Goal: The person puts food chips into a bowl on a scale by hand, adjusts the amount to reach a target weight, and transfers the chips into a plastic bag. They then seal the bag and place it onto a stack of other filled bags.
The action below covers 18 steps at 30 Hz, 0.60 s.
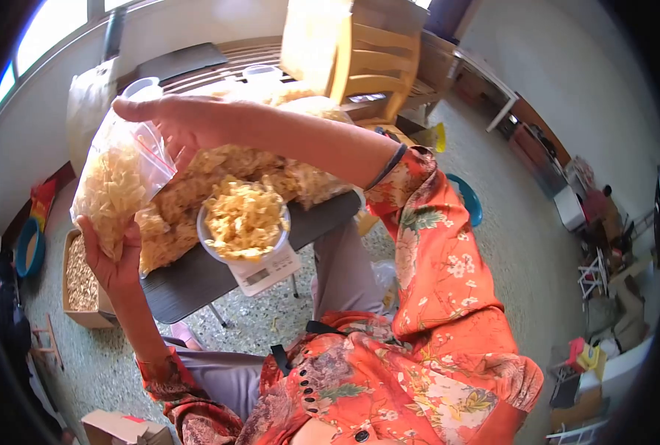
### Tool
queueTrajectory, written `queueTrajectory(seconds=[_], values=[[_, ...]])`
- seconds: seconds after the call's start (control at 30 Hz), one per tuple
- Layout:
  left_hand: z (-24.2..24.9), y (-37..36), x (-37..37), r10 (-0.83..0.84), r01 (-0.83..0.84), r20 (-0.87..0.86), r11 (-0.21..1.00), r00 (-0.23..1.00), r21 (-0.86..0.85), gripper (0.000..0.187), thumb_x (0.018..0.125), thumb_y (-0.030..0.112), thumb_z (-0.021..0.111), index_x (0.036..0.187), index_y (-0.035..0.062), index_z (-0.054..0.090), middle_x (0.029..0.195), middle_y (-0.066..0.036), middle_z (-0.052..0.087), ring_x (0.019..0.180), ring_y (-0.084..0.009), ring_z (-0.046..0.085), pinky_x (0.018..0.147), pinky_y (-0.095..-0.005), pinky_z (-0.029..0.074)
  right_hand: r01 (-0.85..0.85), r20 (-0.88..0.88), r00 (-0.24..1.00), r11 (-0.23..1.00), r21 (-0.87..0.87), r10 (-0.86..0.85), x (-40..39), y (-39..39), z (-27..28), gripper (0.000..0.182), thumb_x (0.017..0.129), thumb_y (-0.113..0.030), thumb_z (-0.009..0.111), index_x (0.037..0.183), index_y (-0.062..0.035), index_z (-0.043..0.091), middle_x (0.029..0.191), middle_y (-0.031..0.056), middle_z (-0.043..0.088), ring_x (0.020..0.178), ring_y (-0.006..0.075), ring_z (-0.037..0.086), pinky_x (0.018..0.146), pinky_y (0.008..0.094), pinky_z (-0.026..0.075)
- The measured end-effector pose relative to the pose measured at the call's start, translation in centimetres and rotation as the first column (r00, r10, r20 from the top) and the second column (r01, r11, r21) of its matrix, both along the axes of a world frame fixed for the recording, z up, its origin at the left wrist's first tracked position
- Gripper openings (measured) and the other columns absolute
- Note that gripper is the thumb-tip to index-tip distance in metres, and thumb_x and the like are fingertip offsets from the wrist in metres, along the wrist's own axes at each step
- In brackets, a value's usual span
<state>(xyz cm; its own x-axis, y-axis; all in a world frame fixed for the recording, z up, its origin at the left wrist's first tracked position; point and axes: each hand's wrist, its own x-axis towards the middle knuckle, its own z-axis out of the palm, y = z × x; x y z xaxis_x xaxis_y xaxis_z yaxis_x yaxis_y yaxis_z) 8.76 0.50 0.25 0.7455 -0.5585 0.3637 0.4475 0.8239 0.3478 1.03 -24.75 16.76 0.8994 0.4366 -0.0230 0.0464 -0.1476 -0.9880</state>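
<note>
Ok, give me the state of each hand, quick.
Left hand: closed under the clear plastic zip bag of pale dried chips, supporting it.
Right hand: fingers pinching the bag's top edge.

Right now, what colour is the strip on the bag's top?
Red, along the zip edge of the clear bag; the head view shows it.

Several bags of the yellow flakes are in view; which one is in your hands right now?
The small zip bag raised at the left: the left hand supports it underneath and the right hand grips its top. The other bags lie on the table.
</note>
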Motion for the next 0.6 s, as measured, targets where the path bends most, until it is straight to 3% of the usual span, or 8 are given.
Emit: queueTrajectory(seconds=[0.1, 0.2, 0.3, 0.4, 0.47, 0.53, 0.57, 0.6], values=[[-1.3, -1.9, -0.3, -0.08, 0.08, -0.02, 0.996, 0.997, 0.045, 0.051, 0.099, 0.031, 0.069, 0.142, 0.0096, 0.053, 0.141, -0.012, 0.059, 0.125, -0.0327, 0.057, 0.075, -0.0407, 0.056, 0.122, 0.019, 0.992, 0.992, -0.035, -0.121, -3.1, -0.5, -0.4, 0.091, 0.087, -0.074, 0.062, 0.139, 0.001, 0.055, 0.133, 0.0266, 0.062, 0.112, 0.0392, 0.069, 0.089, 0.048, 0.059], [-2.7, -4.2, -0.1, -0.117, 0.12, -0.036, 0.989, 0.992, 0.082, 0.049, 0.099, 0.029, 0.068, 0.142, 0.0098, 0.053, 0.141, -0.012, 0.059, 0.124, -0.031, 0.059, 0.077, -0.0415, 0.057, 0.112, -0.025, 0.994, 0.984, 0.136, -0.109, -5.3, -2.3, -0.6, 0.071, 0.089, -0.06, 0.07, 0.129, -0.0016, 0.061, 0.121, 0.0196, 0.07, 0.105, 0.0314, 0.072, 0.087, 0.0444, 0.06], [-3.2, -6.4, -0.2, -0.118, 0.119, -0.017, 0.987, 0.993, 0.112, 0.048, 0.099, 0.027, 0.069, 0.141, 0.01, 0.054, 0.141, -0.012, 0.06, 0.124, -0.0296, 0.06, 0.08, -0.0432, 0.058, 0.247, 0.069, 0.968, 0.966, -0.074, -0.242, -5.8, -4.0, -1.2, 0.053, 0.086, -0.036, 0.082, 0.119, 0.0022, 0.066, 0.108, 0.0169, 0.074, 0.09, 0.0265, 0.075, 0.078, 0.0387, 0.062], [-3.4, -7.9, -1.0, -0.121, 0.122, -0.02, 0.984, 0.992, 0.126, 0.047, 0.099, 0.026, 0.069, 0.141, 0.0103, 0.055, 0.141, -0.011, 0.061, 0.125, -0.0271, 0.06, 0.083, -0.0427, 0.057, 0.405, 0.218, 0.906, 0.894, -0.19, -0.363, -5.3, -5.7, -2.3, 0.051, 0.087, -0.043, 0.08, 0.107, 0.0036, 0.073, 0.095, 0.0126, 0.075, 0.074, 0.0205, 0.074, 0.062, 0.031, 0.059], [-3.6, -8.4, -1.1, -0.104, 0.104, -0.01, 0.99, 0.995, 0.093, 0.046, 0.099, 0.025, 0.069, 0.141, 0.0107, 0.056, 0.141, -0.01, 0.062, 0.125, -0.0249, 0.06, 0.085, -0.0413, 0.055, 0.334, 0.232, 0.93, 0.917, -0.217, -0.284, -3.2, -6.3, -2.6, 0.049, 0.085, -0.035, 0.083, 0.112, 0.004, 0.071, 0.093, 0.0141, 0.074, 0.065, 0.0241, 0.073, 0.058, 0.0331, 0.061], [-3.4, -8.5, -1.3, -0.167, 0.167, 0.002, 0.986, 0.986, 0.03, 0.044, 0.1, 0.025, 0.068, 0.14, 0.0096, 0.056, 0.138, -0.012, 0.063, 0.125, -0.0285, 0.061, 0.084, -0.0457, 0.059, 0.514, 0.298, 0.847, 0.821, -0.25, -0.44, -2.9, -5.3, -1.8, 0.038, 0.094, -0.037, 0.075, 0.097, 0.001, 0.075, 0.074, 0.008, 0.07, 0.06, 0.014, 0.066, 0.051, 0.0293, 0.05], [-2.5, -8.7, -2.4, -0.146, 0.147, -0.019, 0.989, 0.989, 0.029, 0.045, 0.099, 0.026, 0.069, 0.14, 0.0099, 0.056, 0.138, -0.011, 0.063, 0.126, -0.0281, 0.061, 0.087, -0.0469, 0.059, 0.504, 0.299, 0.852, 0.827, -0.25, -0.429, -2.7, -5.3, -1.4, 0.038, 0.094, -0.037, 0.075, 0.097, 0.001, 0.075, 0.074, 0.008, 0.07, 0.06, 0.014, 0.066, 0.051, 0.0293, 0.05], [-2.1, -8.9, -2.9, -0.132, 0.132, -0.021, 0.991, 0.991, 0.031, 0.045, 0.099, 0.026, 0.069, 0.14, 0.0099, 0.056, 0.138, -0.011, 0.063, 0.126, -0.0281, 0.061, 0.087, -0.0469, 0.059, 0.527, 0.499, 0.818, 0.72, -0.452, -0.286, -2.1, -5.6, -1.1, 0.037, 0.096, -0.037, 0.07, 0.095, -0.0007, 0.075, 0.073, 0.008, 0.07, 0.058, 0.0149, 0.066, 0.052, 0.0307, 0.051]])
